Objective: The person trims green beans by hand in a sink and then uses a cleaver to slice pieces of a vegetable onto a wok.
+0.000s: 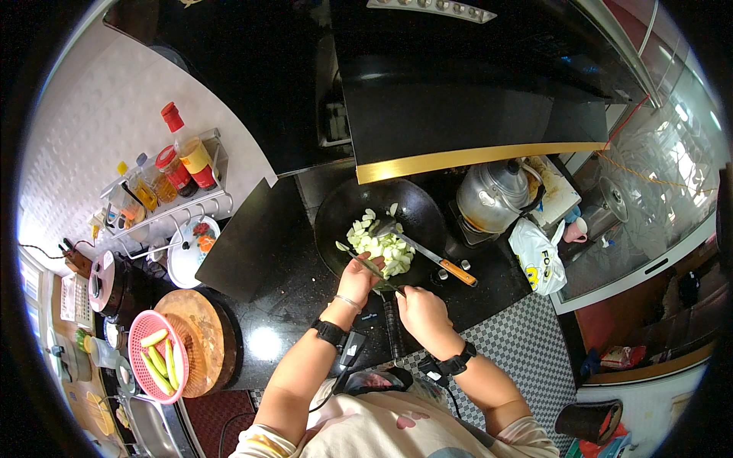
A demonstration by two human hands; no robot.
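My right hand point(425, 320) grips the handle end of a kitchen knife point(366, 266), its blade pointing up and left over the wok. My left hand point(356, 281) is at the blade, palm partly turned up; whether it holds a piece is hidden. A pale slice sits near the blade tip. Below both hands is a black wok point(421, 197) with a heap of pale green sliced vegetable point(395, 255). A metal spatula point(421, 247) with an orange-brown handle rests in it, handle over the right rim. The wok's dark handle point(393, 329) points towards me.
Right of the wok a metal kettle point(493, 197) stands on a burner, beside a white plastic bag point(538, 257). To the left, a pink basket point(136, 349) of long green vegetables overlaps a round wooden chopping board point(209, 343). A range hood point(475, 123) overhangs the wok.
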